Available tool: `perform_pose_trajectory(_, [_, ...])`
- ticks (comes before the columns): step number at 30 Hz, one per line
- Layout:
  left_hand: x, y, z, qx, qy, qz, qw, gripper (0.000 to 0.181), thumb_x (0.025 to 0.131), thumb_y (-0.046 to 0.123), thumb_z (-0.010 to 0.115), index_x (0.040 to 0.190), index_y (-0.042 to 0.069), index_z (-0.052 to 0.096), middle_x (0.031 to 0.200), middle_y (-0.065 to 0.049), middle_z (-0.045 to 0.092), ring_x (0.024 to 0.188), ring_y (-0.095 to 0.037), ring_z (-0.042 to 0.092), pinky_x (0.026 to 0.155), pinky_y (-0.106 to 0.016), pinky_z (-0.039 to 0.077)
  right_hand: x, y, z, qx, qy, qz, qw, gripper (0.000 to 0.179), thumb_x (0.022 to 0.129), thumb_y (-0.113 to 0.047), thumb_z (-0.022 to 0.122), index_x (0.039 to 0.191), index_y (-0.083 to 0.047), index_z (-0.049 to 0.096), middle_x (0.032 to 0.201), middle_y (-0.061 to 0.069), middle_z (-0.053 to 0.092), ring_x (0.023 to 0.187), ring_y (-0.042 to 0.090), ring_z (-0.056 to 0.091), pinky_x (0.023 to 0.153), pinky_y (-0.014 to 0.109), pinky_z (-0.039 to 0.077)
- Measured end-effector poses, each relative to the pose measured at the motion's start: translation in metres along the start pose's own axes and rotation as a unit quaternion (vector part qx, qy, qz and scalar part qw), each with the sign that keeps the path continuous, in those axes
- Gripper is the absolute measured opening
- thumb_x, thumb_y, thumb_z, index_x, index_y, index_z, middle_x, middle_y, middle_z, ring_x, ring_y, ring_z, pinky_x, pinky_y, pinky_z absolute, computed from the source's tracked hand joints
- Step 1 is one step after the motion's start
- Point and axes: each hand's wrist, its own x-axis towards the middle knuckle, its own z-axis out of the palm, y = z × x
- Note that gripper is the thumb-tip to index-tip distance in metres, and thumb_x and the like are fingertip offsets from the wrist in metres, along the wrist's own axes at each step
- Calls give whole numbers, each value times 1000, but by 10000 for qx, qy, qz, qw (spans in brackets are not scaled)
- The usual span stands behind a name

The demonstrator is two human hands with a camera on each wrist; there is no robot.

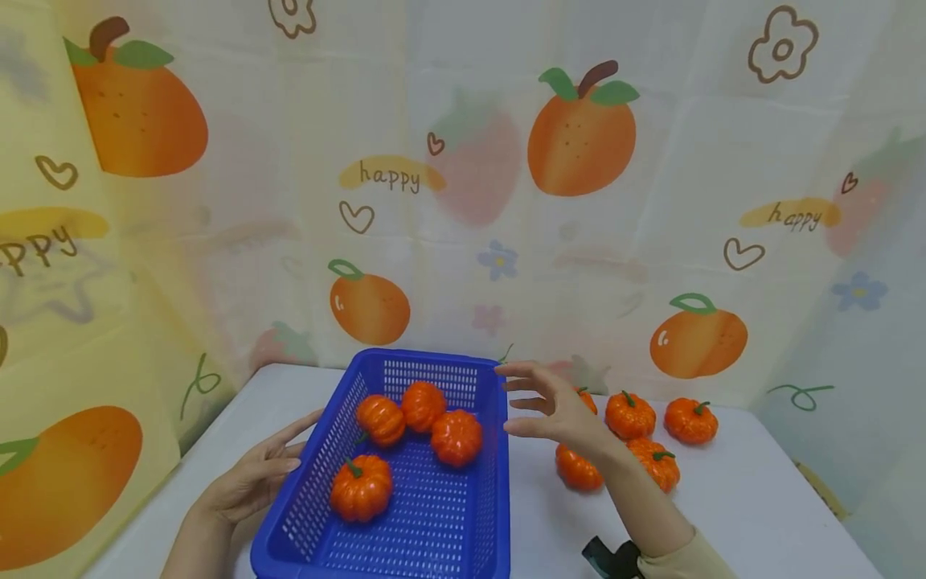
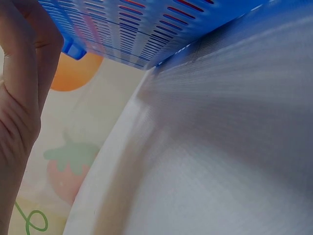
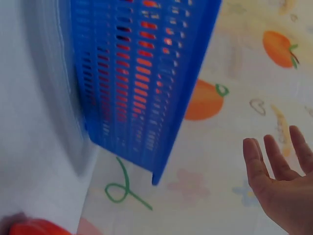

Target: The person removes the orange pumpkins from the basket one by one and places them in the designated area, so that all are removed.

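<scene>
A blue plastic basket (image 1: 499,482) with slotted walls stands on the table, holding several small orange pumpkins, among them one pumpkin (image 1: 362,488) near its front left. My left hand (image 1: 249,478) is at the basket's left side, fingers extended along the outer wall; whether they press on it I cannot tell. Beside the right rim, my right hand (image 1: 546,406) is raised with its fingers apart and nothing in them. The right wrist view shows the same right hand (image 3: 283,181) apart from the basket wall (image 3: 132,83).
Several more orange pumpkins, such as one pumpkin (image 1: 690,421), lie on the white table (image 1: 752,498) right of the basket, partly behind my right forearm. A black strap-like object (image 1: 613,559) is by the right sleeve. A fruit-printed curtain (image 1: 463,265) hangs behind the table.
</scene>
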Motion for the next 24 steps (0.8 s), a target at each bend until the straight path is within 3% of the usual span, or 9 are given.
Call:
perform_pose_trajectory(8, [0,0,3,67,281,6,9996,68,100,-9,10,160,24,12,154,-14,45,133,-33,57,107,-44,49,27,-4,37,-7,-532,394,9978,68,83,-39,76,142,-22,47,149,4,46,133,31,49,110,57,46])
perform_pose_trajectory(15, [0,1,2,135,365,-38,9992,67,101,-9,12,159,24,16,153,-13,48,131,-32,58,105,-44,50,50,-6,67,-201,-861,366,9954,64,81,-39,77,138,-25,51,142,-2,54,128,23,53,110,47,49])
perform_pose_trajectory(20, [0,0,3,91,344,-43,9994,67,101,-9,11,159,24,16,153,-13,48,131,-32,58,105,-45,50,60,-3,83,-299,-1021,398,9935,66,81,-40,78,138,-24,51,141,1,56,124,20,55,107,45,51])
perform_pose_trajectory(24, [0,2,1,-55,138,-89,9999,69,101,-8,7,159,26,12,156,-14,44,134,-33,55,108,-45,48,68,1,95,-369,-1193,460,9911,63,80,-37,79,136,-24,53,143,5,54,124,22,55,103,37,54])
